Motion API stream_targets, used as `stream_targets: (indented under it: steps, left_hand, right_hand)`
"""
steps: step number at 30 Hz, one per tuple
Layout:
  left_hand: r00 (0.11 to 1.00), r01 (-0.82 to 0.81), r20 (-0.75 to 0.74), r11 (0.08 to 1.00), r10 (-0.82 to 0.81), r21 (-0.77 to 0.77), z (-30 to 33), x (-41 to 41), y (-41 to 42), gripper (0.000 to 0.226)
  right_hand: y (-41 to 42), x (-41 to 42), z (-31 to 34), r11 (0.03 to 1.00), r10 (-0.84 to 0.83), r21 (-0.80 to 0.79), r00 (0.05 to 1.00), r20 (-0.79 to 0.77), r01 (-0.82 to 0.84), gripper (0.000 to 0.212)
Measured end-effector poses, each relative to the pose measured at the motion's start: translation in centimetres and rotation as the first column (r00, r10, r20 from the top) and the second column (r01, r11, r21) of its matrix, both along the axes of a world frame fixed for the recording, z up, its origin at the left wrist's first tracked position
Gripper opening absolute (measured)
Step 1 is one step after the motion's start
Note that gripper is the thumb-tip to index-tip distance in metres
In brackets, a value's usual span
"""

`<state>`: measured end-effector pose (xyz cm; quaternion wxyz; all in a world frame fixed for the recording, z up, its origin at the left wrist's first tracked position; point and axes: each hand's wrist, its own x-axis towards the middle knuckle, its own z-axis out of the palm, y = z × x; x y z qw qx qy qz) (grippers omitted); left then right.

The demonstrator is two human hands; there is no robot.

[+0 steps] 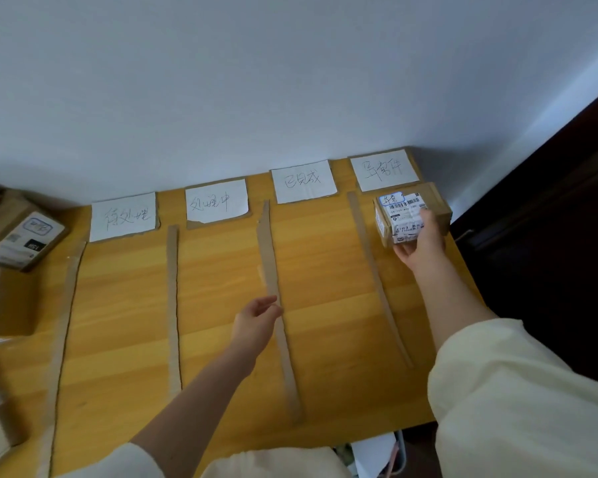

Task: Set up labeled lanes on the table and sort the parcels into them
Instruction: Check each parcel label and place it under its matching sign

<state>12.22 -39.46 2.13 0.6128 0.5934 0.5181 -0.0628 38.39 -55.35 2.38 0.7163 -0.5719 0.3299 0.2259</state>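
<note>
Parcels are being sorted on a yellow wooden table (221,270) that cardboard strips divide into four lanes, each headed at the wall end by a white handwritten label card. The right hand (420,244) reaches into the far-right lane and grips a small cardboard parcel (411,212) by its near end: the thumb lies on the white shipping label on top and the other fingers curl under the near lower edge, so the box is pinched between them. The parcel sits just in front of the rightmost label card (385,170), at the far end of that lane; whether its base touches the table cannot be told. The left hand (254,322) hovers over the divider strip (277,305) between the second and third lanes, empty, fingers loosely extended and close together, thumb slightly apart. The other label cards (123,215) (216,203) (302,185) head lanes with nothing in them. Off the table's left edge, more cardboard boxes are stacked, one (18,241) showing a printed label. Both forearms emerge from cream sleeves (518,391).
</note>
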Motion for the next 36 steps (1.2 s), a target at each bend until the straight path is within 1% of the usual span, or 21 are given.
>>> stream_targets:
  steps: [4,6,9,14,17,20,24,26,29,32,34,36]
  left_hand:
    - [0.998,0.024,-0.061,0.998,-0.020,0.066,-0.2,1.5,0.2,0.035]
    - [0.994,0.056,-0.101,0.996,-0.048,0.071,-0.2,1.8,0.4,0.042]
    - [0.980,0.115,-0.170,0.991,-0.103,0.064,-0.5,1.9,0.9,0.052]
    - [0.950,0.186,-0.264,0.982,-0.168,0.044,-1.4,1.1,1.6,0.060]
    - [0.940,0.214,-0.274,0.977,-0.201,0.020,-1.9,0.5,1.8,0.063]
    - [0.936,0.236,-0.270,0.972,-0.225,0.012,-2.2,0.1,1.9,0.066]
    - [0.937,0.248,-0.256,0.969,-0.240,0.000,-2.3,-0.3,2.0,0.067]
    - [0.941,0.242,-0.243,0.970,-0.234,0.002,-2.3,-0.5,2.2,0.066]
    - [0.957,0.198,-0.216,0.980,-0.193,0.001,-1.9,-1.1,2.5,0.063]
    - [0.984,0.107,-0.150,0.994,-0.101,0.034,-1.3,-2.6,2.9,0.052]
    - [0.995,0.036,-0.092,0.996,-0.028,0.085,-0.8,-4.3,3.5,0.042]
    - [0.998,-0.041,-0.044,0.991,0.046,0.127,-0.2,-6.4,4.4,0.034]
  right_hand:
    - [0.3,2.4,-0.6,1.000,0.000,-0.003,1.000,-0.013,0.000,0.055]
    - [0.6,3.2,-0.9,0.999,0.028,-0.014,0.999,-0.025,-0.029,0.052]
    - [0.9,4.2,-1.5,0.998,0.054,-0.017,0.998,-0.045,-0.054,0.053]
    - [0.9,4.8,-2.3,0.999,0.047,0.008,0.997,-0.058,-0.047,0.035]
    - [0.7,4.3,-2.2,0.999,0.042,0.023,0.998,-0.053,-0.041,0.028]
    - [0.5,3.8,-1.9,0.998,0.055,0.014,0.996,-0.067,-0.054,0.029]
    - [0.7,2.6,-1.0,0.994,0.025,-0.104,0.992,-0.122,-0.037,0.033]
    - [1.3,1.3,-0.2,0.988,0.013,-0.154,0.992,-0.125,-0.033,0.037]
    - [2.6,-2.1,1.3,0.968,0.112,-0.209,0.986,-0.125,-0.137,0.037]
    - [4.4,-6.8,2.5,0.930,0.304,-0.186,0.948,-0.090,-0.316,0.031]
    - [6.2,-10.3,2.8,0.879,0.453,-0.139,0.890,-0.051,-0.455,0.022]
    - [8.6,-14.2,3.0,0.795,0.596,-0.128,0.803,-0.015,-0.592,0.020]
